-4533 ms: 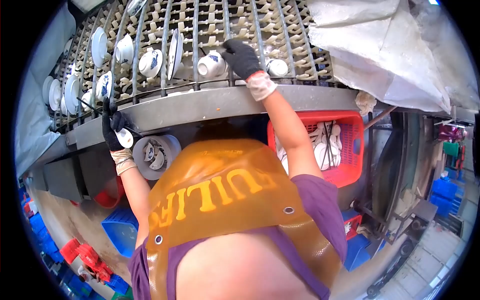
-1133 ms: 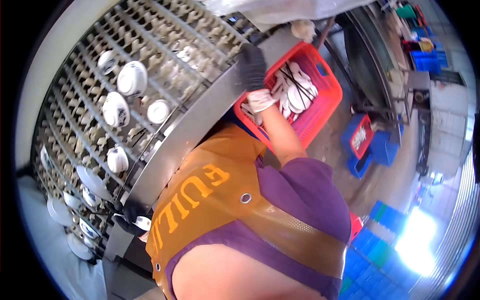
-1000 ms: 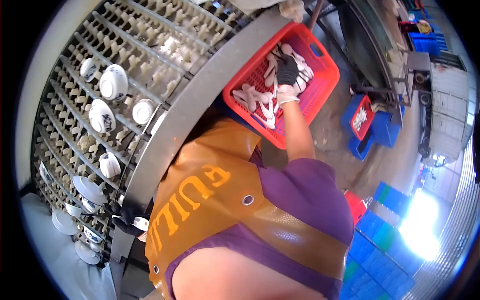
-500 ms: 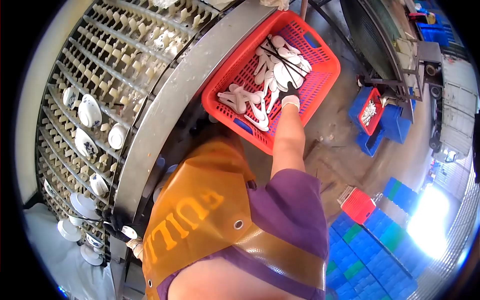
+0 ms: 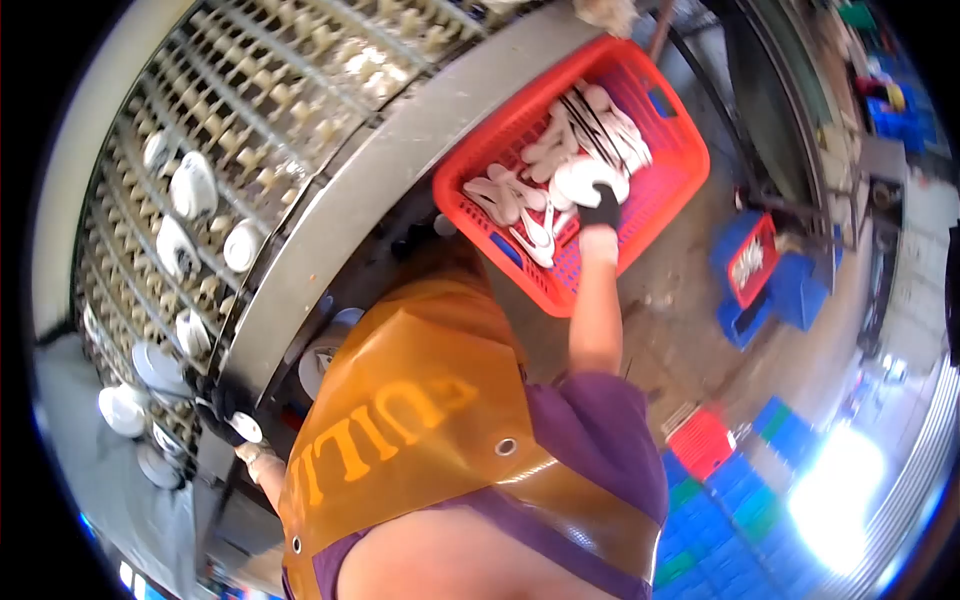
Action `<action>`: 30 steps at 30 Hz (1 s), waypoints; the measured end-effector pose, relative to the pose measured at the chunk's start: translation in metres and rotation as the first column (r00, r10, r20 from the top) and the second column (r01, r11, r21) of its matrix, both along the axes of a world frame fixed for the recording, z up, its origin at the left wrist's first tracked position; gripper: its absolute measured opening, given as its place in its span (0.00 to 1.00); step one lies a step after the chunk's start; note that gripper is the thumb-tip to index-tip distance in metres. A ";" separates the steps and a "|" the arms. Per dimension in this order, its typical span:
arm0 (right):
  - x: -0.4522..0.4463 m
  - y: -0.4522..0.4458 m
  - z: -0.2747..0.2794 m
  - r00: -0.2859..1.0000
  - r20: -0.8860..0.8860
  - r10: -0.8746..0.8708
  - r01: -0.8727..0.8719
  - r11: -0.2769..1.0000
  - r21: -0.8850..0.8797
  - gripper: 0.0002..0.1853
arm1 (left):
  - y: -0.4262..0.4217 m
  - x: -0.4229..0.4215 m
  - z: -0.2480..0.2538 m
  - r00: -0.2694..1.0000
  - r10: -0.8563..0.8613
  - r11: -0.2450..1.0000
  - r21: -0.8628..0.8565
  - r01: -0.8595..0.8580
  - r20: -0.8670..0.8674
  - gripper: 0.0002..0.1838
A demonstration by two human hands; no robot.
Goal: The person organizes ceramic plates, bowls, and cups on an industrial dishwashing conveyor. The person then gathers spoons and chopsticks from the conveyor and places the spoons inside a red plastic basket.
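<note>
My right hand, in a black glove, grips the rim of a white round dish inside the red basket. Around that dish lie white spoons, with several dark chopsticks across the pile. My left hand, also black-gloved, is low at the left beside the conveyor's metal edge. A small white oval shape shows against that glove; whether it is held is unclear, and the fingers are dark and blurred. A white bowl on the conveyor is nearest to it.
The pegged conveyor carries several white bowls and dishes at its left part. Its steel rim curves between it and the basket. Blue crates and a smaller red basket with white pieces stand on the floor at right.
The camera view has shifted, moving the basket right and slightly down in the picture. My right hand has drawn the white dish a little toward me over the spoons. My left hand stays by the conveyor edge.
</note>
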State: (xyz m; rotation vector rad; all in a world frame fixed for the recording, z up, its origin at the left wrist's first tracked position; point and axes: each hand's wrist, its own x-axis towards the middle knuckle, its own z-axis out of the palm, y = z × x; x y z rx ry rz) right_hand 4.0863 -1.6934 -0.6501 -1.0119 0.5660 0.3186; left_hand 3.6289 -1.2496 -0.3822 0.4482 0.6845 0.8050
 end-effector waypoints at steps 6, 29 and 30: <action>-0.017 0.069 0.152 0.862 -0.052 0.504 -0.500 0.863 0.071 0.35 | -0.006 0.014 0.000 0.994 0.096 0.995 0.014 -0.096 -0.057 0.22; 0.034 0.250 0.074 0.144 0.145 0.979 0.569 0.038 -0.822 0.13 | -0.037 0.060 0.008 0.857 0.270 0.950 0.265 -0.164 -0.439 0.23; 0.044 0.206 0.120 0.245 0.414 0.877 0.423 0.287 -0.859 0.13 | -0.034 0.062 0.008 0.857 0.272 0.951 0.258 -0.171 -0.437 0.23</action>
